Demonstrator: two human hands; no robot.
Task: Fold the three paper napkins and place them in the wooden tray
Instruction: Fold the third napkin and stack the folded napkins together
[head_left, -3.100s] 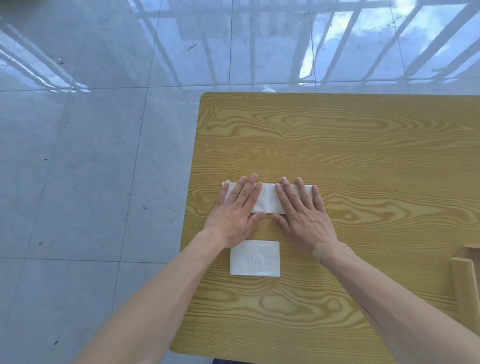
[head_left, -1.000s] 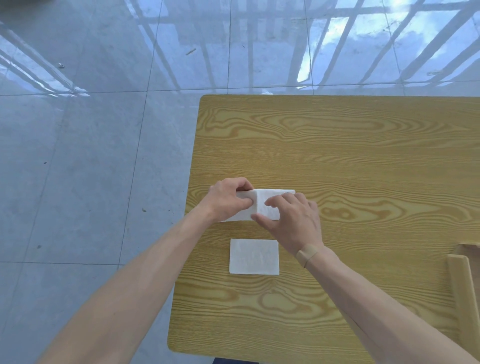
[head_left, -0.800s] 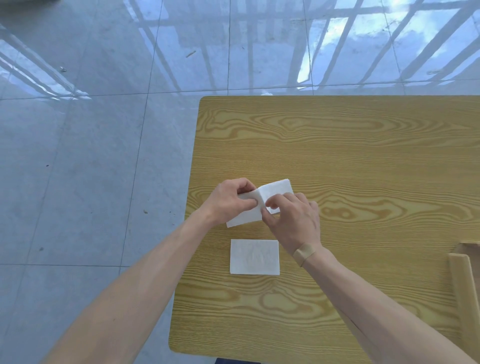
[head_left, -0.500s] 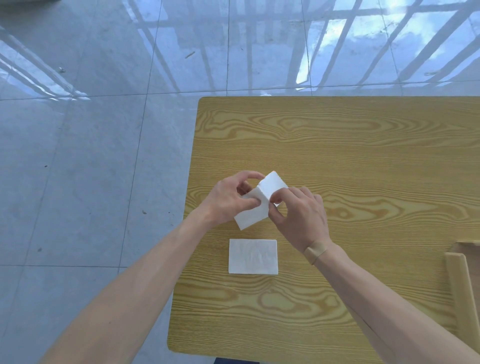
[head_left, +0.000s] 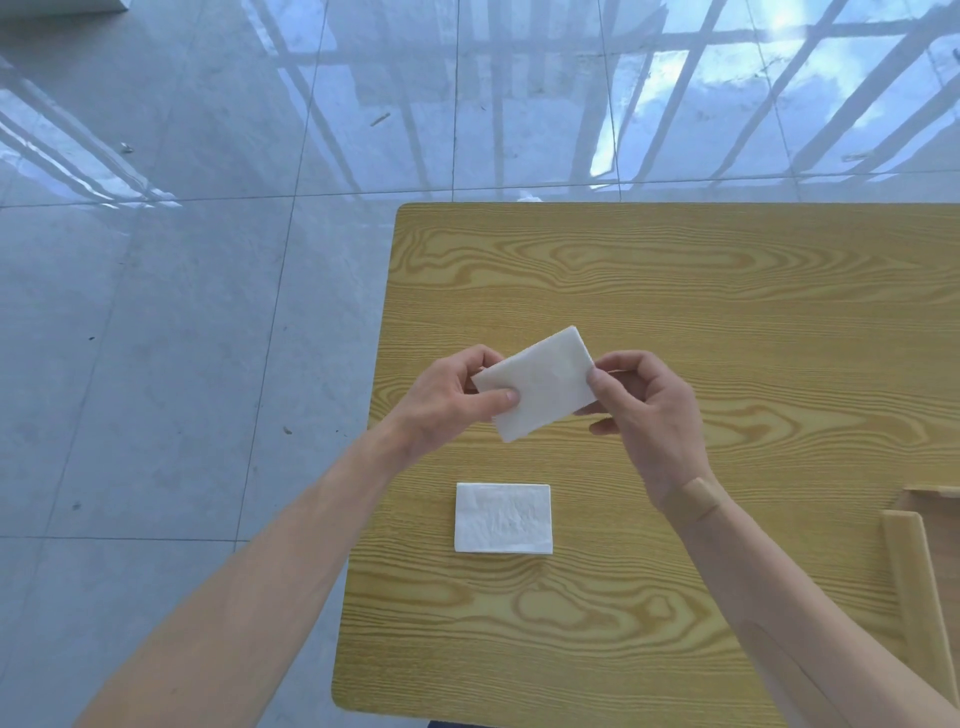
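A folded white paper napkin (head_left: 537, 382) is held tilted in the air above the wooden table (head_left: 675, 291). My left hand (head_left: 452, 400) pinches its left edge and my right hand (head_left: 647, 410) pinches its right edge. A second folded napkin (head_left: 503, 517) lies flat on the table nearer to me, below the hands. Part of the wooden tray (head_left: 911, 566) shows at the right edge of the view, and its inside is mostly out of frame. I see no third napkin.
The table's left edge (head_left: 379, 395) runs just under my left hand, with glossy grey floor tiles (head_left: 156, 338) beyond it. A plaster is stuck on my right wrist (head_left: 696, 499).
The long strip that lay pressed flat on the table has been folded in half and lifted; both hands now hold it in the air, higher and more tilted than half a second ago.
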